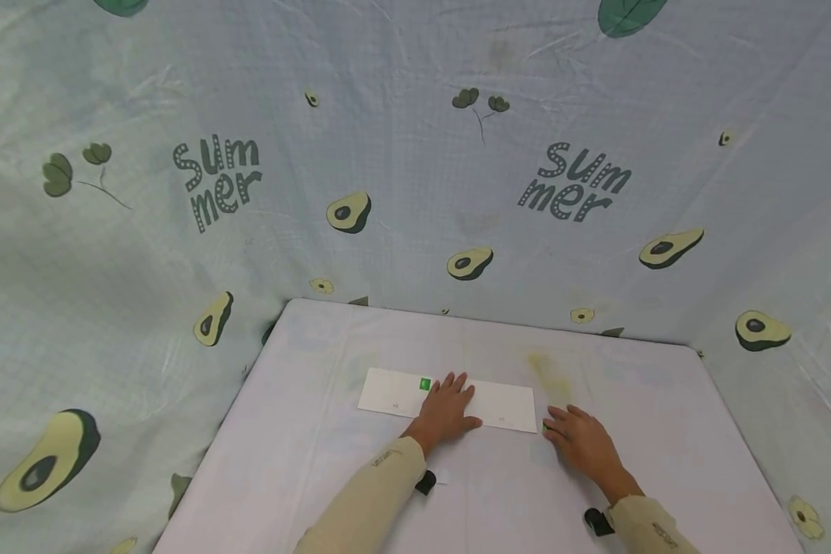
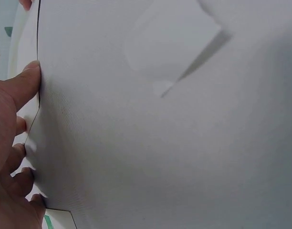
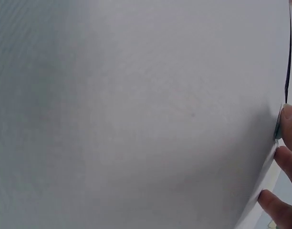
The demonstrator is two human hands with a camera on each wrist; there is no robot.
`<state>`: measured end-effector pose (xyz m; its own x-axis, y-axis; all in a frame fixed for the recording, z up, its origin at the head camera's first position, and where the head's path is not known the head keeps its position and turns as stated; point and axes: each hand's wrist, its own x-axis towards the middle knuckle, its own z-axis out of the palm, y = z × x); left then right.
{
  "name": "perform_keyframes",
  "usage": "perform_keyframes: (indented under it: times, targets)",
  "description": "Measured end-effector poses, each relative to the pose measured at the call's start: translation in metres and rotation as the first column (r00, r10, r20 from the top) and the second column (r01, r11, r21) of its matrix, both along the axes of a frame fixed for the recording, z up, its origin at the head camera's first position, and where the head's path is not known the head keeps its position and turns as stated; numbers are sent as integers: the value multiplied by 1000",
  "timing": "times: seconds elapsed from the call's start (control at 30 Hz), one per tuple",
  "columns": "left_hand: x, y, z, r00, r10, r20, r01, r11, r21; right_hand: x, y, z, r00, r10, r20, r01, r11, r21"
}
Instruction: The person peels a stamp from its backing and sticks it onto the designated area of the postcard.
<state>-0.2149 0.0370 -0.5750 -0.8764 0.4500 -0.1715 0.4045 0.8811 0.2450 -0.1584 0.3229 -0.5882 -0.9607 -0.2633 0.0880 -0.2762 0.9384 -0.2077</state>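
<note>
A long, flat white card strip (image 1: 502, 404) lies across the middle of the table, with a small green square (image 1: 425, 384) near its upper edge. My left hand (image 1: 446, 409) rests on the strip with fingers spread, covering its middle. In the left wrist view, the left thumb (image 2: 29, 81) lies along the strip's near edge. Just off the strip's right end, my right hand (image 1: 583, 442) pinches a small, thin greenish piece (image 1: 545, 428). The right wrist view shows this thin piece (image 3: 278, 125) edge-on at the thumb; its kind is hidden.
A white cloth covers the table (image 1: 305, 431). A small white scrap (image 2: 174, 43) lies on it below the left wrist. Beyond the strip is a yellowish stain (image 1: 548, 373). A printed curtain (image 1: 402, 154) with avocados and lettering hangs behind and along both sides.
</note>
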Motion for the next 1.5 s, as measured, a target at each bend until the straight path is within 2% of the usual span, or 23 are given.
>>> perform_keyframes:
  times: [0.1,0.3,0.5,0.77,1.03,1.3,1.5]
  targets:
    - [-1,0,-1,1000,-2,-7,2,1000,-9,-2,2,-2,1000,-4,-12,4,1000,-18]
    - [-2,0,-2,1000,-3,0,3,1000,-4,-4,4,1,998,-55,22,57,992,-111]
    - [0,1,1,1000,7,17,-8,1000,13,-6,5,7,996,-84,3,84,979,-185]
    - [1,1,-1,1000,8,19,-8,1000,18,-11,2,19,992,-129,-15,121,958,-260]
    - [0,1,1,1000,14,26,-15,1000,22,-20,-4,30,986,-164,28,166,950,-264]
    - [0,1,-1,1000,8,16,-8,1000,9,-22,-10,46,991,-133,-23,121,950,-287]
    - [1,0,1,1000,9,15,-9,1000,8,-23,-16,59,991,-128,-26,116,954,-277]
